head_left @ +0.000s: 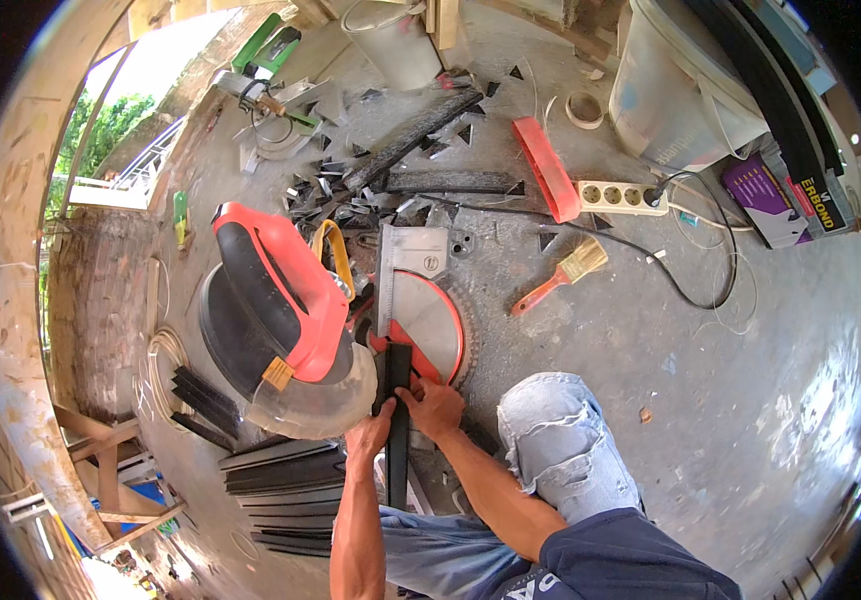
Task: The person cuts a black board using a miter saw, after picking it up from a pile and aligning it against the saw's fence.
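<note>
A red and black mitre saw (pixel 281 320) stands on the concrete floor, its head raised over a round red-rimmed table (pixel 433 325). A long black strip (pixel 398 420) lies on the saw's base and reaches back toward me. My left hand (pixel 371 432) grips the strip on its left side, just beside the clear blade guard (pixel 316 405). My right hand (pixel 436 408) presses on the strip from the right. My knee in torn jeans (pixel 561 445) is beside the saw.
A stack of black strips (pixel 286 495) lies left of my arms. Black offcuts (pixel 351 190) litter the floor behind the saw. A paintbrush (pixel 563 274), a red level (pixel 545 168), a power strip (pixel 623 196) with cable and a white bucket (pixel 671 90) lie to the right.
</note>
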Demonstrator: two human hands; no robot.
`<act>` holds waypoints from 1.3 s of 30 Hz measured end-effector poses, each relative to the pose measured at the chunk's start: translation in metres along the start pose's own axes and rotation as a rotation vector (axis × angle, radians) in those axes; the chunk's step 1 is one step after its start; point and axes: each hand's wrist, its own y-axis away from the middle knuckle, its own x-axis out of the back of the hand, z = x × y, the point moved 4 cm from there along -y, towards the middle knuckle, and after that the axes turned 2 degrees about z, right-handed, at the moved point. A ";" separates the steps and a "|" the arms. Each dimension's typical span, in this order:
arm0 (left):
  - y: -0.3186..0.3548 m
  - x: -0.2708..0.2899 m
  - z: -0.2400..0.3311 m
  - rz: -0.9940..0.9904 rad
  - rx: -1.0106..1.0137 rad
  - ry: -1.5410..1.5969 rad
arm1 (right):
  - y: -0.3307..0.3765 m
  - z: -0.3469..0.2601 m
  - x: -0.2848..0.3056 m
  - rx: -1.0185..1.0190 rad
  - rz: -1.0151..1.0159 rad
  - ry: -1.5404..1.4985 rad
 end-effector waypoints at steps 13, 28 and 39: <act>0.003 -0.016 0.008 0.125 0.199 0.135 | -0.001 0.000 -0.005 0.054 0.010 0.004; -0.013 -0.060 -0.051 0.243 0.373 0.169 | -0.022 0.014 -0.017 0.104 -0.090 -0.015; -0.011 -0.036 -0.015 0.078 0.529 0.204 | -0.033 0.010 -0.006 0.021 -0.357 -0.511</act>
